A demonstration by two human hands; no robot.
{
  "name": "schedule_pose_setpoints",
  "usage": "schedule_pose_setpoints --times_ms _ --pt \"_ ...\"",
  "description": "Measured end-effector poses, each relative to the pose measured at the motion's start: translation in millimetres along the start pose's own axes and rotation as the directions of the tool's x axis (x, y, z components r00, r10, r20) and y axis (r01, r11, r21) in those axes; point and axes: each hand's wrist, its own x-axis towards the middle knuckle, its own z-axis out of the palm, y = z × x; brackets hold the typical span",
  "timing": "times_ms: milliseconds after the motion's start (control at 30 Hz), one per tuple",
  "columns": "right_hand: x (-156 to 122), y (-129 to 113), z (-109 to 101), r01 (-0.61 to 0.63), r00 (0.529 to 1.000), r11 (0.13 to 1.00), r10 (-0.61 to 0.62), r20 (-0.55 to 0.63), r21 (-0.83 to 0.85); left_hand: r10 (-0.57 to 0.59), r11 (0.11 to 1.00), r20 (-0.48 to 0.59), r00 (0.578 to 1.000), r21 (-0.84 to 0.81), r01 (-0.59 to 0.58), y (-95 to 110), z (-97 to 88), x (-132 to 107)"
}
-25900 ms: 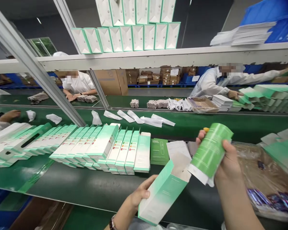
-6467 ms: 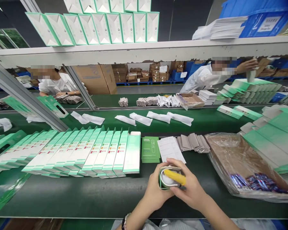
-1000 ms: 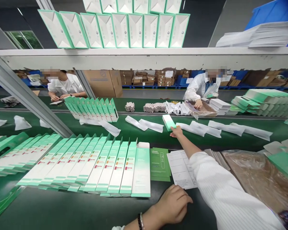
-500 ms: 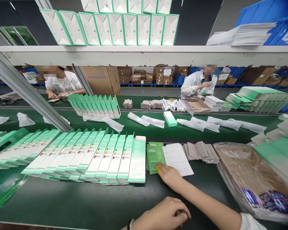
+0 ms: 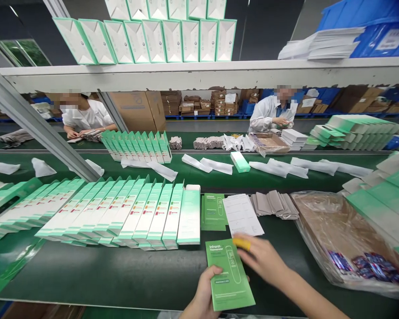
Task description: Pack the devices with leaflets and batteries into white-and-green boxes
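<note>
Your left hand (image 5: 204,292) pinches the green Infrared Thermometer leaflet (image 5: 228,274) at its lower left edge — keep that hold steady, the leaflet flat. Your right hand (image 5: 262,261), arm reaching in from the right, pinches a small yellow piece (image 5: 241,243) just beside it — near the white printed sheet (image 5: 242,215).

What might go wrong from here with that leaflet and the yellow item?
The small yellow object seems held only at the fingertips of the right hand, so it might slip onto the dark green belt. The right hand also sits close to the white printed sheet, which it could brush out of line. The green thermometer leaflet, held at one edge by the left hand, might bend or drop.
</note>
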Motion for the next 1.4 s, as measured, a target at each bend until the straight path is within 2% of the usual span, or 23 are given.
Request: schedule_pose_setpoints --times_ms 67,133,200,267,367,467,767,867,967,1000,1067,1133,1200,1300,1400 --pt "5.8 33.3 11.9 -0.045 0.998 0.978 0.034 -0.061 -0.201 -0.034 0.999 0.067 0.997 0.027 0.033 1.3 1.5 -2.0" --pt "6.4 57.8 26.4 -0.016 0.999 0.948 -0.001 -0.055 -0.317 -0.072 0.994 0.137 0.988 0.087 0.061 4.0 2.8 -5.2" --pt "1.9 69.9 37.1 0.02 0.998 0.94 -0.037 -0.042 -0.341 -0.088 0.987 0.177 0.98 0.147 0.062 6.0 3.0 -7.6" --pt "-5.3 72.9 39.3 0.046 0.997 0.937 -0.064 -0.039 -0.346 -0.061 0.982 0.176 0.983 0.188 0.027 6.6 2.0 -8.4" --pt "-14.7 70.6 28.8 0.069 0.995 0.932 -0.088 -0.037 -0.355 0.005 0.974 0.135 0.991 0.223 -0.035 5.7 0.1 -7.3" --pt "-17.9 66.5 15.8 0.046 0.997 0.929 -0.063 -0.034 -0.368 0.018 0.973 0.125 0.992 0.228 -0.046 5.0 1.0 -6.3" --pt "0.4 60.0 15.8 -0.024 0.998 0.943 0.003 -0.064 -0.333 -0.078 0.989 0.119 0.99 0.132 0.062 10.8 11.3 -9.2" --pt "1.3 62.3 1.7 -0.098 0.986 0.945 0.049 -0.16 -0.312 -0.062 0.994 0.095 0.994 0.101 0.052 13.5 14.6 -7.8" --pt "-6.3 51.4 -20.0 -0.181 0.944 0.947 0.091 -0.318 -0.266 -0.026 0.996 0.048 0.999 0.082 0.022 15.3 19.6 -2.0" --pt "-10.5 42.8 -25.2 -0.155 0.93 0.96 0.063 -0.362 -0.231 -0.011 0.998 0.036 0.999 0.069 0.009 15.7 21.8 1.0" --pt "-20.7 19.0 -27.9 -0.007 0.917 0.988 -0.054 -0.395 -0.153 0.018 0.999 0.014 1.0 0.032 -0.018 16.3 26.7 8.1" --pt "-31.5 -7.2 -20.7 0.158 0.918 0.983 -0.182 -0.352 -0.096 0.041 0.999 0.012 0.999 0.011 -0.041 16.6 31.7 15.4" --pt "-40.4 -26.6 -10.2 0.213 0.937 0.976 -0.22 -0.271 -0.054 0.083 0.996 0.015 0.996 0.043 -0.084 16.4 35.5 21.3" --pt "-44.4 -30.0 -5.8 0.163 0.978 0.985 -0.154 -0.138 0.056 0.195 0.969 -0.026 0.98 0.162 -0.188 15.4 37.7 25.8" --pt "-35.3 -9.3 -16.0 0.044 0.993 0.998 -0.039 -0.108 0.045 0.234 0.944 -0.102 0.967 0.26 -0.201 13.7 37.7 25.3"
